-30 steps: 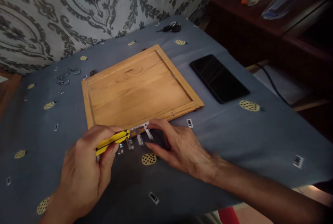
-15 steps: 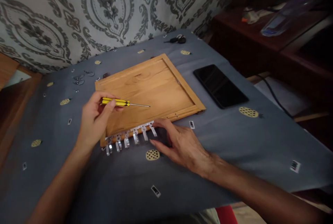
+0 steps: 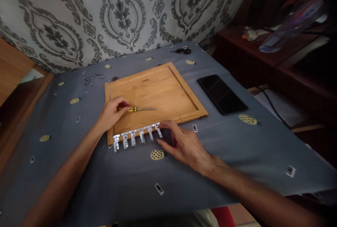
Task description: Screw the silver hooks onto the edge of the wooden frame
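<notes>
Screwdriver [image 3: 134, 109] off hook rail [image 3: 142, 131], now over panel [image 3: 160, 95]

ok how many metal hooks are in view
6 metal hooks, in one row along the near edge of the wooden board, from near its left corner to the right hand.

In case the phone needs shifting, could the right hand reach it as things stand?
Probably yes: the smartphone lies beyond the right hand, with only tablecloth showing between them. The hand, holding no tool, would first have to leave the metal hook strip it appears to touch.
</notes>
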Available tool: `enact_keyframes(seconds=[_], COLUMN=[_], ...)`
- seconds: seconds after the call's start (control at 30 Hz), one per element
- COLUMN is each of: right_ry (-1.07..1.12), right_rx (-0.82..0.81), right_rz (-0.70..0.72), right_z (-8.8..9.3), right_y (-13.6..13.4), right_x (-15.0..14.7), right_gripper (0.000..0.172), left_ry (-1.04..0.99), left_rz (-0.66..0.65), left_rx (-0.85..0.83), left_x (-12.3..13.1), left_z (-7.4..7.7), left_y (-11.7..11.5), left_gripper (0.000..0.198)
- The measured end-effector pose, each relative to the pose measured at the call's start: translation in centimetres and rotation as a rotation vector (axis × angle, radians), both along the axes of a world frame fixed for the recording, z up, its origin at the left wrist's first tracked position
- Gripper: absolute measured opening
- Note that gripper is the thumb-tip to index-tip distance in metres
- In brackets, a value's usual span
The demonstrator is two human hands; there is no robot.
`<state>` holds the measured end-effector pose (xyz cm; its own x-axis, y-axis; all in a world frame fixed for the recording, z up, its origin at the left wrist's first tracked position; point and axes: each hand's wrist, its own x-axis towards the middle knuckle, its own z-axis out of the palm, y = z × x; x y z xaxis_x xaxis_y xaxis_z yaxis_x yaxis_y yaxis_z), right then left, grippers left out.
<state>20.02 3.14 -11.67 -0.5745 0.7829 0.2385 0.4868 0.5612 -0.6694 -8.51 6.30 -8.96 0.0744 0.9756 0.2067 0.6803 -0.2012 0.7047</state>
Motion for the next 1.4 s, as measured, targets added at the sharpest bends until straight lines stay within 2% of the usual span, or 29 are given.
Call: enact_keyframes(seconds=[0.13, 0.27, 0.4, 0.53, 0.73, 0.93, 1.07, 1.17, 1.3, 1.4], right_ry=[-0.01, -0.027, -0.04, -0.022, -0.032, -0.019, -0.01, -0.015, -0.017, -0.015], right_rx=[-0.003, 0.004, 0.035, 0.049, 0.046, 0.098, 0.084, 0.061, 0.032, 0.034], right_rz=[-0.006, -0.017, -0.028, -0.028, -0.046, -0.033, -0.022, -0.024, -0.038, -0.039], right_z=[0.0, -0.3, -0.7, -0.8, -0.6, -0.7, -0.7, -0.5, -0.4, -0.3], right_y=[0.0, 0.0, 0.1, 0.2, 0.2, 0.4, 0.6, 0.5, 0.3, 0.3], right_x=[0.0, 0.0, -0.1, -0.1, -0.2, -0.2, -0.2, -0.2, -0.2, -0.2], right_gripper=[0.032, 0.033, 0.033, 0.033, 0.034, 0.033, 0.034, 0.036, 0.038, 0.037], left_ry=[0.038, 0.016, 0.002, 0.051, 0.22, 0.349, 0.393, 0.382, 0.334, 0.29], left_rz=[0.09, 0.284, 0.485, 0.606, 0.615, 0.548, 0.532, 0.519, 0.453, 0.323], left_rx=[0.094, 0.203, 0.286, 0.313, 0.29, 0.225, 0.22, 0.216, 0.202, 0.162], left_x=[-1.1, -4.3, -8.5, -11.5, -12.9, -13.0, -12.7, -12.0, -10.0, -7.2], left_z=[0.6, 0.4, -1.0, -2.9, -4.9, -5.9, -5.4, -4.5, -2.2, -0.1], left_y=[-1.1, -2.3, -2.9, -3.1, -2.7, -2.2, -2.6, -3.1, -4.4, -5.8], left_gripper=[0.015, 0.019, 0.019, 0.02, 0.032, 0.035, 0.036, 0.035, 0.029, 0.028])
